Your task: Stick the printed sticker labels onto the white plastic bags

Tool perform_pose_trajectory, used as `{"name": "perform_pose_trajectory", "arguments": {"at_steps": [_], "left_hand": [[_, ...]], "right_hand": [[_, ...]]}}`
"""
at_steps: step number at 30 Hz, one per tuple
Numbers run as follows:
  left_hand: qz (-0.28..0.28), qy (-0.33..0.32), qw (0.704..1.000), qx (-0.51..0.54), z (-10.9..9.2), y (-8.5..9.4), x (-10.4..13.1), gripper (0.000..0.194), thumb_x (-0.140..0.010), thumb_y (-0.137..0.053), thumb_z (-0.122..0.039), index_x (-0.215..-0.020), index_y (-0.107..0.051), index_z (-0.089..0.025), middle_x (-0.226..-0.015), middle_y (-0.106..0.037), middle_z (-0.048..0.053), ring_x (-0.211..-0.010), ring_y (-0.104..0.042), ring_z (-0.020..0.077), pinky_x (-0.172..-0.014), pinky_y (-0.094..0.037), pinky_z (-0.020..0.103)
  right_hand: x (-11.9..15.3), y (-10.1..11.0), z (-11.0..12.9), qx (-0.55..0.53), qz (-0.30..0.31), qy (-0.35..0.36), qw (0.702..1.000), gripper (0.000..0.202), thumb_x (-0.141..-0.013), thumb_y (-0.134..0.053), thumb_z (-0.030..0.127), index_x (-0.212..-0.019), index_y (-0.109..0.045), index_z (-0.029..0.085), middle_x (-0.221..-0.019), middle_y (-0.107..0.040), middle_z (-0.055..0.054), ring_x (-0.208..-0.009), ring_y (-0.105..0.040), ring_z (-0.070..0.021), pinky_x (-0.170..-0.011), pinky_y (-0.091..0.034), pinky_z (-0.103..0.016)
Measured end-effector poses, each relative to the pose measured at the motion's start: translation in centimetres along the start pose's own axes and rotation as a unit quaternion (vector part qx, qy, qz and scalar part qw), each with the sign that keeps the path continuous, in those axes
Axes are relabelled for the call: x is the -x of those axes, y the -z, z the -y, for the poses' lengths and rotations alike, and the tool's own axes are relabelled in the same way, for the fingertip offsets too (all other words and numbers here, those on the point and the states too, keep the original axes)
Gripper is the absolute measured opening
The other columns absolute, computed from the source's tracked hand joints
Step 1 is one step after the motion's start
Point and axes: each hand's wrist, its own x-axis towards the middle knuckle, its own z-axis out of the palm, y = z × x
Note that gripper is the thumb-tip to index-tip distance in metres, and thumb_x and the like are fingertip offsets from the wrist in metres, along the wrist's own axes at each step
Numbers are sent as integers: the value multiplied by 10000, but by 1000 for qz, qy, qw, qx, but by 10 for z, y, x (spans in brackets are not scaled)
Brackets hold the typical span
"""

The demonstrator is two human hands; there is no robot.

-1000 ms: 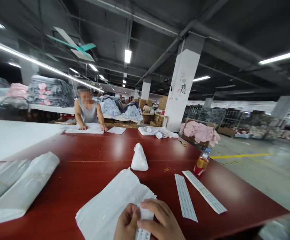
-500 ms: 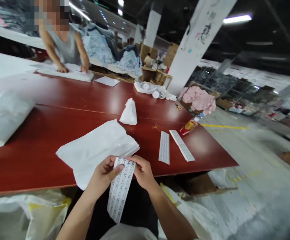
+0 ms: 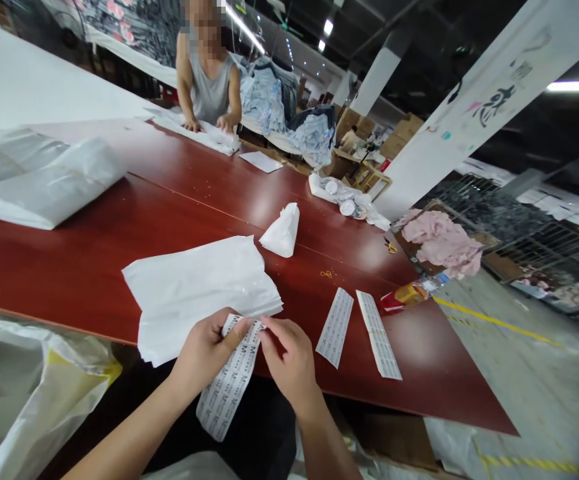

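Note:
My left hand [image 3: 214,347] grips a sheet of printed labels [image 3: 229,387] near its top, and the sheet hangs down over the table edge. At the sheet's top right corner, my right hand [image 3: 289,353] pinches with thumb and forefinger; what lies between those fingertips is too small to make out. White plastic bags [image 3: 194,287] lie flat just beyond my hands. Two more label strips, one [image 3: 336,328] nearer and one [image 3: 378,335] further right, rest on the red-brown table [image 3: 209,220]. Behind the bags stands a crumpled white bundle [image 3: 282,231].
Filled plastic bags [image 3: 54,180] lie at the left. A bottle [image 3: 432,285] lies beside a red and yellow packet [image 3: 404,297] at the right, with yellow-handled scissors [image 3: 390,246] behind. Across the table, a person [image 3: 212,87] handles white material.
The view has turned, so the table's things appear shifted, mostly rightward. My right hand has drawn slightly away from the sheet, its fingertips now pinching at the corner. The sheet's lower end swings left.

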Motion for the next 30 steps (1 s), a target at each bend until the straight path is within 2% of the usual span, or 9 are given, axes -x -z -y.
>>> {"name": "perform_pose_trajectory", "arguments": {"at_steps": [5, 9, 12, 14, 16, 19, 24, 27, 30], "left_hand": [[7, -5, 997, -73, 10, 3, -8, 423, -966, -561, -547, -727, -554, -199, -594, -545, -39, -562, -503, 132, -515, -374, 214], [5, -35, 988, -152, 16, 14, -17, 412, -1017, -472, -527, -804, -616, -205, -661, -648, -9, -612, -608, 167, -574, -462, 242], [58, -170, 959, -218, 27, 18, -28, 312, -1017, -502, -437, -1014, -711, -206, -1066, -775, 71, -1039, -708, 258, -962, -530, 373], [108, -259, 928, -247, 37, 16, -34, 272, -998, -545, -367, -1140, -714, -208, -1307, -714, 79, -1287, -614, 281, -1180, -384, 449], [129, -292, 912, -258, 47, 12, -36, 238, -985, -559, -316, -1116, -724, -207, -1377, -676, 68, -1348, -575, 273, -1243, -305, 462], [130, -297, 912, -251, 56, 6, -35, 182, -972, -573, -292, -951, -732, -207, -1385, -672, 57, -1347, -580, 263, -1260, -288, 456], [122, -292, 916, -248, 56, 8, -33, 175, -972, -586, -309, -893, -706, -208, -1402, -659, 57, -1354, -568, 266, -1242, -331, 460], [106, -293, 915, -257, 56, 9, -31, 148, -971, -581, -290, -947, -704, -213, -1426, -637, 75, -1379, -538, 281, -1208, -389, 459], [100, -287, 915, -264, 57, 8, -31, 133, -969, -578, -277, -959, -698, -219, -1448, -617, 70, -1396, -518, 291, -1178, -434, 460]], "right_hand": [[3, -14, 2, 55, -45, 11, 997, 278, -947, -617, 169, -1167, -721, 303, -1201, -714, -74, -1078, -679, -239, -945, -568, -430], [3, -6, 10, -54, -51, -79, 994, 50, -905, -683, 264, -916, -731, 254, -973, -695, -60, -854, -672, -194, -718, -580, -323], [-14, 11, -3, -100, -119, -222, 963, 174, -889, -697, 391, -871, -708, 219, -792, -672, -25, -669, -612, -162, -574, -511, -273], [-31, 18, -20, -90, -165, -301, 935, 247, -857, -718, 444, -922, -727, 206, -806, -696, -31, -709, -634, -180, -623, -530, -288], [-46, 17, -38, -83, -158, -337, 924, 274, -830, -732, 441, -963, -744, 202, -897, -733, -49, -831, -674, -211, -739, -558, -318], [-55, 3, -54, -69, -96, -334, 935, 232, -834, -706, 403, -938, -752, 201, -956, -752, -54, -910, -685, -226, -839, -553, -344], [-44, -22, -56, 40, -42, -302, 952, 226, -870, -650, 411, -924, -729, 206, -904, -742, -44, -821, -672, -214, -791, -540, -342], [-43, -26, -55, 156, -58, -222, 961, 263, -858, -663, 351, -1080, -698, 216, -1100, -711, -75, -946, -664, -239, -842, -527, -364], [-49, -28, -58, 211, -23, -126, 969, 290, -836, -627, 212, -1118, -685, 246, -1235, -651, -78, -1099, -629, -257, -886, -509, -359]]}}
